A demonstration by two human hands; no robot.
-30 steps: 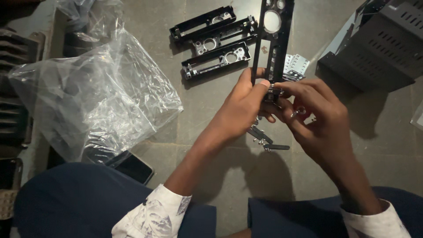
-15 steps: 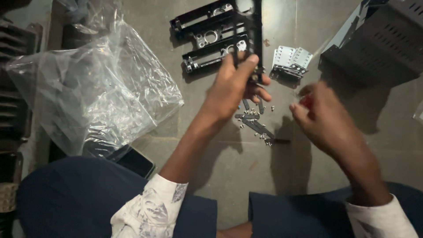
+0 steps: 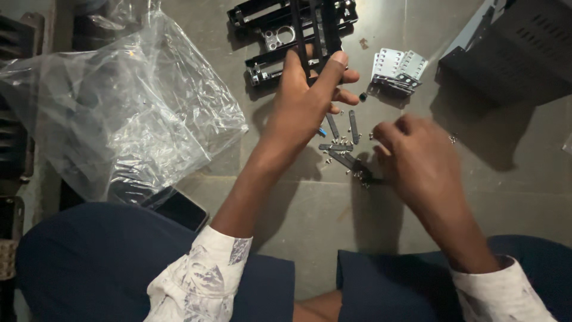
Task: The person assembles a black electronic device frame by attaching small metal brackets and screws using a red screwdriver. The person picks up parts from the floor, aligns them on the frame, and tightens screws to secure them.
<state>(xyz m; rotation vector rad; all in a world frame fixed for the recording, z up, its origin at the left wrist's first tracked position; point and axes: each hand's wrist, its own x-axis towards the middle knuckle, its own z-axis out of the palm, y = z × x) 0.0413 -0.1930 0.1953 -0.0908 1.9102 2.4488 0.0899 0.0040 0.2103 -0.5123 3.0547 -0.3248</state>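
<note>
Over on the left of the concrete floor [image 3: 524, 179] there's a big crumpled clear plastic bag [image 3: 119, 119], with a dark phone [image 3: 179, 206] peeking out from under its near edge. Moving along, the left hand [image 3: 307, 98] is gripping a long black metal bracket [image 3: 316, 30], thumb and fingers wrapped around its lower end. The bracket looks like a narrow, slotted frame, held pretty much upright over more black brackets [image 3: 274, 36] lying flat at the far edge of the floor. Just below that hand there's a scatter of small screws and thin metal strips [image 3: 345, 149]. The right hand [image 3: 417, 158] hovers over that pile, fingers curled down; can't tell if it's actually pinching anything. Beyond it sits a pair of silvery perforated plates [image 3: 398, 65], and a dark vented box [image 3: 512, 48] fills the far right corner.
</note>
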